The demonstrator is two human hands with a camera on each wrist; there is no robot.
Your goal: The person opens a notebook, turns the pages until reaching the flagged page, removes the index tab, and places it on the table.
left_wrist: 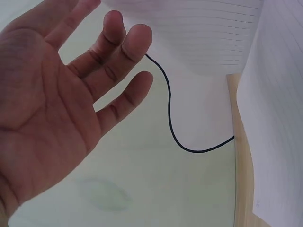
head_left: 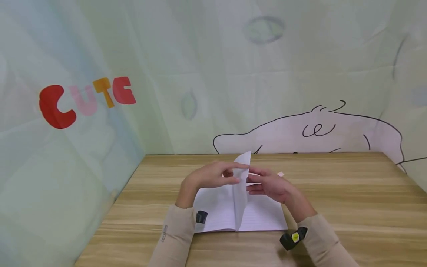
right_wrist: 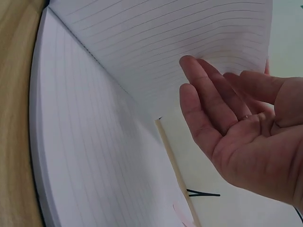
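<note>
An open notebook [head_left: 217, 207] with ruled white pages lies on the wooden table, one page [head_left: 241, 193] standing upright near its middle. To the left of that raised page is my left hand [head_left: 210, 176], its index finger reaching across the page near the free edge and the thumb tip beside it. In the left wrist view, the left hand's [left_wrist: 61, 99] other fingers are loosely bent and hold nothing. From the other side, my right hand [head_left: 271, 184] touches the page with extended fingers. The right wrist view shows the right hand's [right_wrist: 241, 127] fingertips against the ruled sheet.
A small pink tab [head_left: 280, 174] shows beyond the right hand. The wooden table [head_left: 350, 200] extends to a printed cloth backdrop [head_left: 200, 74] with a cartoon drawing and the red, pink and orange word CUTE. Dark wrist devices [head_left: 293, 238] sit at the sleeves.
</note>
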